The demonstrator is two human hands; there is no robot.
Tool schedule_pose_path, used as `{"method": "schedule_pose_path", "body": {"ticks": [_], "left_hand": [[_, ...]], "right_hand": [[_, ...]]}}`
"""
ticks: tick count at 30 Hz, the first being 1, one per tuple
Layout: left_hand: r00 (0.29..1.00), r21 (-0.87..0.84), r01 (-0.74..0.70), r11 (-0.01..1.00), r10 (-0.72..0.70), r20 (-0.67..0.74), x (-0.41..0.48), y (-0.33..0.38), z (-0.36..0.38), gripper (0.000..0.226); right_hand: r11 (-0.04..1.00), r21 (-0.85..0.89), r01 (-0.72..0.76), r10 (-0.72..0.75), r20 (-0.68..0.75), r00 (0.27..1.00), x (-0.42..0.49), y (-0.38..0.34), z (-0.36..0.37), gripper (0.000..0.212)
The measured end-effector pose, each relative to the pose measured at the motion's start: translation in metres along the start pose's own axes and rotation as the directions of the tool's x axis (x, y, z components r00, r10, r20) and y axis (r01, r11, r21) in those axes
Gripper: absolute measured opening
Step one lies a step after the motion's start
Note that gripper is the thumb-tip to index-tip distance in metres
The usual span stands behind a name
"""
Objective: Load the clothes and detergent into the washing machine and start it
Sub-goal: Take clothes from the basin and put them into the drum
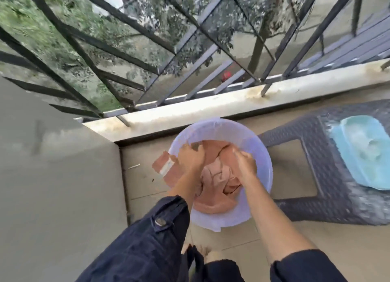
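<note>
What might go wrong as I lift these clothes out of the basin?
One end of the clothes hangs over the basin rim beside your left hand; it may drag on the floor. The blue tub on the stool sits right of your right hand; a wide swing might knock it.

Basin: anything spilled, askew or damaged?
One reddish-brown cloth hangs out over the lavender basin's left rim; the other clothes lie inside. No spill visible; blur hides any finer damage.
</note>
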State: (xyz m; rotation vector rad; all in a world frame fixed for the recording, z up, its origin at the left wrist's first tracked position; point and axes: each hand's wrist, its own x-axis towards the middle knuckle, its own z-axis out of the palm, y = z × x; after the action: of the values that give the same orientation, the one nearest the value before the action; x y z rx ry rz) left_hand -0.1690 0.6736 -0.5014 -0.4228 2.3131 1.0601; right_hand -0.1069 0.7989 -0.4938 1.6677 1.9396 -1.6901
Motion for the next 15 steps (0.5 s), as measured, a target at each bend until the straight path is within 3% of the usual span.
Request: {"method": "schedule_pose_path", "body": {"ticks": [3, 6, 9, 13, 15], "left_hand": [[0.996, 0.129, 0.095, 0.987, -0.094, -0.010, 0.033, -0.029, 0.029, 0.054], [0.986, 0.068, 0.154, 0.986, -0.158, 0.055, 0.041, -0.042, 0.045, 0.060], [0.981, 0.036, 0.187, 0.982, -0.188, 0.035, 0.054, -0.055, 0.058, 0.070], [0.960, -0.122, 0.265, 0.956, -0.251, 0.121, 0.050, -0.071, 0.049, 0.046], [0.940, -0.201, 0.338, 0.919, -0.318, 0.126, 0.052, -0.087, 0.048, 0.062]], "right_hand": [[0.994, 0.040, -0.100, 0.097, 0.074, 0.993, 0.050, 0.047, 0.012, 0.038], [0.967, 0.113, -0.230, 0.225, 0.054, 0.973, 0.093, 0.093, 0.030, 0.052], [0.924, 0.193, -0.331, 0.311, 0.128, 0.942, 0.115, 0.125, 0.044, 0.050], [0.921, 0.121, -0.371, 0.338, 0.229, 0.913, 0.112, 0.135, 0.068, 0.082], [0.949, 0.065, -0.310, 0.294, 0.182, 0.938, 0.114, 0.140, 0.080, 0.114]]}}
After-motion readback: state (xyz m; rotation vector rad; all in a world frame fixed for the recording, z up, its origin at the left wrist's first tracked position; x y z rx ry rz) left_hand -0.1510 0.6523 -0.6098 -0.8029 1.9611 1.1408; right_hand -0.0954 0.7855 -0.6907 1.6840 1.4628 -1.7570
